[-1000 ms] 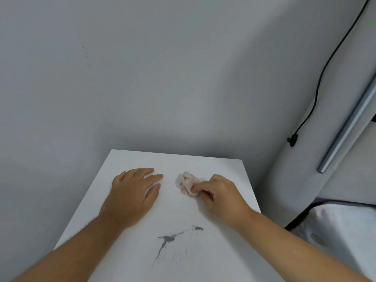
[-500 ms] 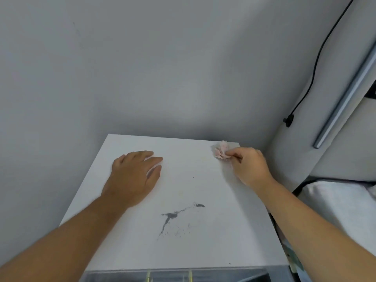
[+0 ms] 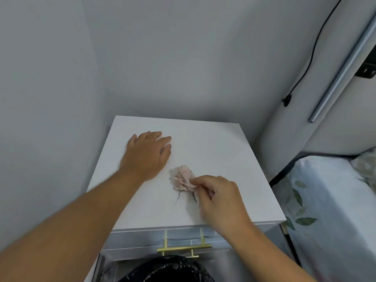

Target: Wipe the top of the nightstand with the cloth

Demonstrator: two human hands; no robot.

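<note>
The white nightstand [image 3: 219, 143] stands in a corner against grey walls. My right hand [image 3: 219, 198] pinches a crumpled pale pink cloth [image 3: 183, 178] and presses it on the top, near the middle. The cloth covers most of a dark grey smear [image 3: 180, 197]; thin streaks and specks still show just below the cloth. My left hand [image 3: 147, 153] lies flat, palm down, on the left part of the top, with its fingers apart and holding nothing.
A drawer front with a gold bar handle [image 3: 184, 248] shows below the top's near edge. A black bag [image 3: 168, 269] sits at the bottom. A bed with leaf-print fabric [image 3: 325, 200] is at the right. A black cable [image 3: 305, 64] hangs on the wall.
My right hand has dragged the cloth from the far right corner back to the middle, onto the dark smear. The left hand has stayed flat. The view has tilted down, so the drawer shows.
</note>
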